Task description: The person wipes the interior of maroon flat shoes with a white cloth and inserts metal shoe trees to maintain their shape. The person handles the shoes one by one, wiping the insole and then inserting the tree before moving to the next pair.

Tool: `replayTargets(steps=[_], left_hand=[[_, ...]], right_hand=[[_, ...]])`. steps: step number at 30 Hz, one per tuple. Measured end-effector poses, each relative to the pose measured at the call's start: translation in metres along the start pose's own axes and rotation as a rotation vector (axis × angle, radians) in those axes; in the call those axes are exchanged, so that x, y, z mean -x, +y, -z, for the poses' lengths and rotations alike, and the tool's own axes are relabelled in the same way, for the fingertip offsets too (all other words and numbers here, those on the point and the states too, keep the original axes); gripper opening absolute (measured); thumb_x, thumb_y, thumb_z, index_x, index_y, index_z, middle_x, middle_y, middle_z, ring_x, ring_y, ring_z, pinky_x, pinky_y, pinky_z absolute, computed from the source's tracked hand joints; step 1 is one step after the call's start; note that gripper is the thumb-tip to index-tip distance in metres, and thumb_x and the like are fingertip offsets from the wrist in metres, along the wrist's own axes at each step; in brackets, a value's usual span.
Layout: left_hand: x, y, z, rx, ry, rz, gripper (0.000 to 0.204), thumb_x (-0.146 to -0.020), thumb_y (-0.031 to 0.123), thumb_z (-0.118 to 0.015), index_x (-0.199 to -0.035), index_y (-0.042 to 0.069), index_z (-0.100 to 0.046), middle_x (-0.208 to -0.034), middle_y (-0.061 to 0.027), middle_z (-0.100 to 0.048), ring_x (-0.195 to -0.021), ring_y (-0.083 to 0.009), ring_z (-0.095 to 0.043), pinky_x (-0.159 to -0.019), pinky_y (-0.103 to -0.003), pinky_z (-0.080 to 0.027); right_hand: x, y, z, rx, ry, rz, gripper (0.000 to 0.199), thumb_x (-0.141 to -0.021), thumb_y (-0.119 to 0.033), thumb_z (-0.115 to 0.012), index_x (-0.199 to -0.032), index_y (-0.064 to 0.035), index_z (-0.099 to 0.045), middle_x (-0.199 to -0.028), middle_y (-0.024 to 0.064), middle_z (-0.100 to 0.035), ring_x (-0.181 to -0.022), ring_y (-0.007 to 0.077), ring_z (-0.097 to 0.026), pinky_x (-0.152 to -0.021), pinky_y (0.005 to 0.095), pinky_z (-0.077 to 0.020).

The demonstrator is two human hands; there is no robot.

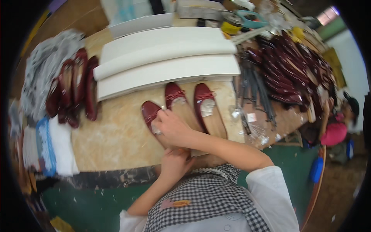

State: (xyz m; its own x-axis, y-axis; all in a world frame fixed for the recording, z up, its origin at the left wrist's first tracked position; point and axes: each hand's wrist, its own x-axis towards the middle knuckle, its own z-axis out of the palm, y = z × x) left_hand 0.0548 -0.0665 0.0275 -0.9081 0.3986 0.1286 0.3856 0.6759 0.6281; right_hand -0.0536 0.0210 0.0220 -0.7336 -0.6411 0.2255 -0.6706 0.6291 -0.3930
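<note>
A dark red ballet flat [149, 110] lies at a slant on the table, its toe pointing away from me. My left hand [176, 164] is closed round its heel end, close to the table's near edge. Over the shoe's opening and bow area, my right hand [170, 125] has its fingers drawn together; what they pinch is mostly hidden, with a small whitish bit at the fingertips. Crumpled paper [155, 129] shows inside this shoe. Just right of it stand two matching flats with bows, a middle shoe [174, 91] and a right shoe [203, 92], both with paper in the toes.
Long white boxes [166, 73] stand behind the shoes. More red flats [73, 85] sit at the left beside grey plastic [50, 65]. A large heap of red shoe parts [286, 69] and dark straps [253, 92] fill the right. Another person [335, 133] is at the far right.
</note>
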Motion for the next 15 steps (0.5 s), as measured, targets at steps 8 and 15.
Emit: replayTargets(steps=[8, 15], left_hand=[[-0.009, 0.011, -0.002, -0.106, 0.027, -0.052, 0.021, -0.069, 0.023, -0.076, -0.063, 0.006, -0.064, -0.066, -0.0087, -0.062, -0.063, -0.028, -0.058, -0.066, -0.038, -0.045], [0.014, -0.038, 0.032, 0.246, 0.434, 0.449, 0.044, -0.081, 0.014, -0.066, -0.121, -0.002, -0.058, -0.08, -0.0119, -0.064, -0.066, -0.0176, -0.058, -0.066, -0.029, -0.046]], right_hand=[[-0.022, 0.03, -0.005, 0.055, 0.14, -0.299, 0.057, -0.07, -0.018, -0.076, -0.122, -0.01, -0.053, -0.092, 0.0076, -0.06, -0.089, 0.0257, -0.059, -0.077, 0.0371, -0.0495], [0.101, 0.179, 0.115, 0.023, 0.58, -0.858, 0.025, -0.09, -0.02, -0.055, -0.11, -0.0051, -0.056, -0.083, 0.0189, -0.066, -0.075, 0.0371, -0.065, -0.066, 0.0457, -0.0518]])
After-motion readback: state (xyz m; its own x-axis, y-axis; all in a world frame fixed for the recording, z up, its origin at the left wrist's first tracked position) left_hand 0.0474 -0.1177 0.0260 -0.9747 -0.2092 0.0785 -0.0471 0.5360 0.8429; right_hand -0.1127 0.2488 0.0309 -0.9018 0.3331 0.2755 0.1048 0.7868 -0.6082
